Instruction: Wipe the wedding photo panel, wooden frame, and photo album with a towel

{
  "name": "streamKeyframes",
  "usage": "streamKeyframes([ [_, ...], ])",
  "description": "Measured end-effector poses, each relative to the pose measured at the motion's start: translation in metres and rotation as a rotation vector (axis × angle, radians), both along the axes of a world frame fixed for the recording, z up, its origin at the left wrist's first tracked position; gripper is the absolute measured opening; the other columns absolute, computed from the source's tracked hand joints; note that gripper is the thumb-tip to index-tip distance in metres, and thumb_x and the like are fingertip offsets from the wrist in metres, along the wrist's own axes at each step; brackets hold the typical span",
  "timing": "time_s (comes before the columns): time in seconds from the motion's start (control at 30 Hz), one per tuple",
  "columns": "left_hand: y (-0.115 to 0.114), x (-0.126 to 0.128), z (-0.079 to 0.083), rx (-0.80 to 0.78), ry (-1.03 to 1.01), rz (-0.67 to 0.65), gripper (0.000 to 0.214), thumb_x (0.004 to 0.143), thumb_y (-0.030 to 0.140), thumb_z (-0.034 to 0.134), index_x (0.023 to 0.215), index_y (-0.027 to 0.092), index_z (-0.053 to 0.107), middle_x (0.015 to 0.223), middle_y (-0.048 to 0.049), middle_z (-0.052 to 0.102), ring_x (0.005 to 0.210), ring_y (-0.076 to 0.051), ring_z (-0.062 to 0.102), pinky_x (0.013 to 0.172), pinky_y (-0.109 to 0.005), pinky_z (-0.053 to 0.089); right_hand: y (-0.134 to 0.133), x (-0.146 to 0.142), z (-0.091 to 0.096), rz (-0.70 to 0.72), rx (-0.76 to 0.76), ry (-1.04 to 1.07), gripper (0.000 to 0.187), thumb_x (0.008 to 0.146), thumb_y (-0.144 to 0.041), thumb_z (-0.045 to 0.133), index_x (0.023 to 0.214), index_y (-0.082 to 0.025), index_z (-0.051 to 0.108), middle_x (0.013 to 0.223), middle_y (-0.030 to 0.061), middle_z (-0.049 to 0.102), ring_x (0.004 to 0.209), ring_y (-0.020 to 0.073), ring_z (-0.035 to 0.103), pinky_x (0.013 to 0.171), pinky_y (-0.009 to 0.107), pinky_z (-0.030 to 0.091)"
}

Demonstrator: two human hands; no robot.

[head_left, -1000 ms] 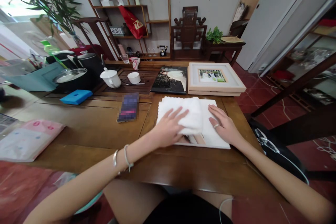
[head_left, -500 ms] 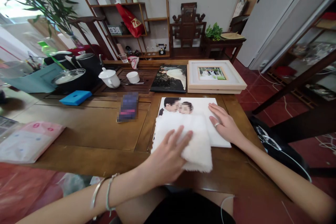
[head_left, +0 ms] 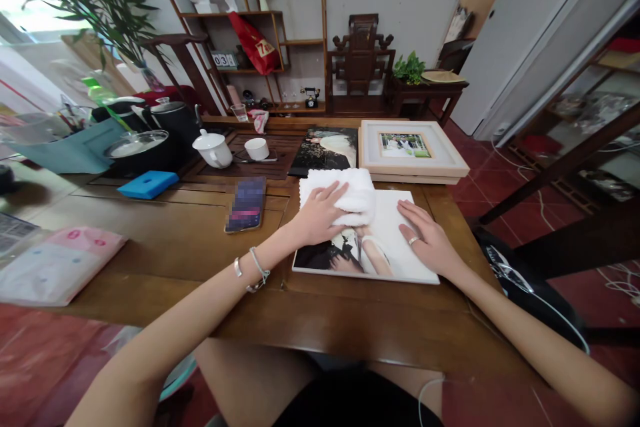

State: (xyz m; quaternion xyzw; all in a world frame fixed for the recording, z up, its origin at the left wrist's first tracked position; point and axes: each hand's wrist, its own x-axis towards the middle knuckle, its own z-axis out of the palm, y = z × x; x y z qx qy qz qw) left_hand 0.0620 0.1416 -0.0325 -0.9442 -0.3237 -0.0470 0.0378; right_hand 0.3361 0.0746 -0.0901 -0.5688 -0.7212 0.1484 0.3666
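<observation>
My left hand holds a fluffy white cloth, pressing it with outstretched fingers onto the upper left of a white-edged photo panel. The cloth covers the top of the printed picture and reaches past the panel's far edge. Dark clothing and arms show in the print below it. Flat on the panel's blank right side lies my right hand, open, with a ring on one finger. My left thumb is hidden.
Behind the panel lie a dark photo panel and a pale framed picture. A phone, a blue block, a lidded white cup and a small white bowl stand left. A plastic-wrapped pack lies far left.
My left hand has moved the cloth away from me, from the panel's near edge to its far left corner, uncovering the lower print. My right hand stays in place.
</observation>
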Motion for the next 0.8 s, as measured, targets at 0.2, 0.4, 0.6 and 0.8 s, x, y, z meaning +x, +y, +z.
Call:
streamKeyframes([
  [0.2, -0.029, -0.004, 0.0, 0.006, 0.035, -0.012, 0.024, 0.09, 0.029, 0.058, 0.104, 0.016, 0.073, 0.155, -0.0161, 0.033, 0.144, -0.04, 0.026, 0.109, -0.055, 0.032, 0.0, -0.001, 0.001, -0.004, -0.002, -0.001, 0.044, 0.093, -0.038, 0.048, 0.135, -0.024, 0.057, 0.146, 0.0092, 0.052, 0.139, 0.0262, 0.043, 0.118, 0.052, 0.03],
  [0.4, -0.096, -0.016, 0.006, -0.045, 0.043, -0.111, 0.034, 0.086, 0.03, 0.062, 0.117, 0.017, 0.067, 0.157, -0.0194, 0.027, 0.145, -0.043, 0.021, 0.109, -0.058, 0.031, 0.0, -0.001, 0.001, 0.0, 0.001, -0.013, 0.045, 0.093, -0.037, 0.048, 0.135, -0.023, 0.056, 0.146, 0.0098, 0.052, 0.139, 0.0265, 0.042, 0.118, 0.053, 0.03],
  [0.6, -0.104, -0.026, 0.01, -0.079, 0.017, -0.175, 0.04, 0.083, 0.026, 0.063, 0.122, 0.023, 0.064, 0.158, -0.0139, 0.027, 0.146, -0.039, 0.021, 0.11, -0.056, 0.032, 0.0, -0.001, 0.001, 0.003, 0.008, -0.026, 0.046, 0.093, -0.037, 0.048, 0.136, -0.023, 0.056, 0.145, 0.01, 0.052, 0.139, 0.0272, 0.042, 0.118, 0.054, 0.03],
  [0.8, -0.04, -0.018, 0.003, -0.084, -0.018, -0.089, 0.029, 0.084, 0.023, 0.062, 0.112, 0.02, 0.071, 0.161, -0.0113, 0.021, 0.147, -0.039, 0.017, 0.114, -0.058, 0.022, 0.0, -0.001, -0.001, 0.005, 0.026, 0.006, 0.044, 0.094, -0.037, 0.048, 0.136, -0.027, 0.056, 0.145, 0.0071, 0.053, 0.139, 0.0267, 0.043, 0.118, 0.054, 0.03],
])
